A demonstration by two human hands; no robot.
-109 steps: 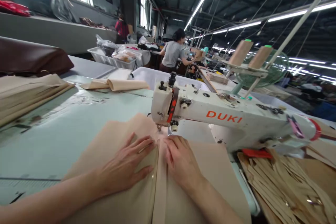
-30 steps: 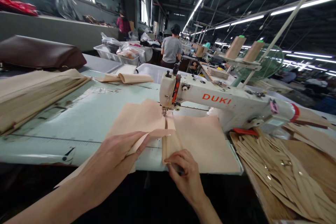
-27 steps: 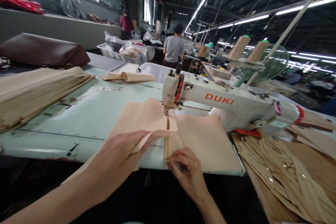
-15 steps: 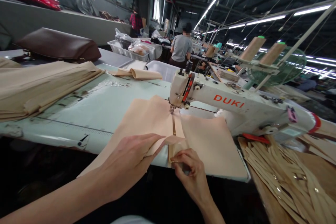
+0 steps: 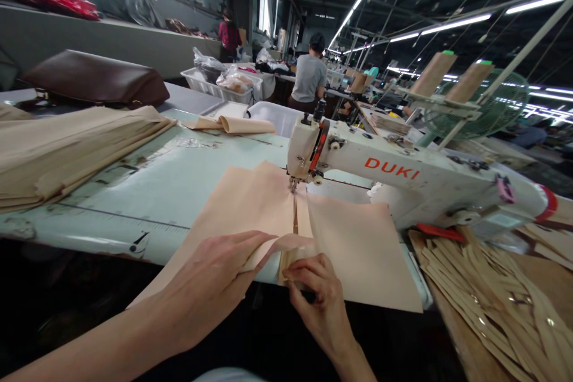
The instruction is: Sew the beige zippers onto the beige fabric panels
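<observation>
A beige leather panel (image 5: pixel 237 197) lies partly under the presser foot of a white sewing machine (image 5: pixel 353 158). My left hand (image 5: pixel 219 268) is closed on the panel's near edge, lifting it into a curl, with the thumb hidden beneath. Under that raised edge, my right hand (image 5: pixel 316 286) pinches the end of a narrow tan strip (image 5: pixel 286 259) at the table's front edge. The strip's far part runs toward the needle between the panel and another beige leather piece (image 5: pixel 362 250), which lies flat on the right and overhangs the front edge.
A stack of beige pieces (image 5: pixel 67 149) lies on the left, with a dark brown bag (image 5: pixel 94 77) behind it. Thin straps with metal fittings (image 5: pixel 487 298) rest on a board at right. Thread cones (image 5: pixel 432 74) stand behind the machine. A person in grey (image 5: pixel 308 77) is farther back.
My right hand has shifted slightly left with the strip's end. The right-hand leather piece now reaches farther over the front edge. My left hand keeps its hold with little movement.
</observation>
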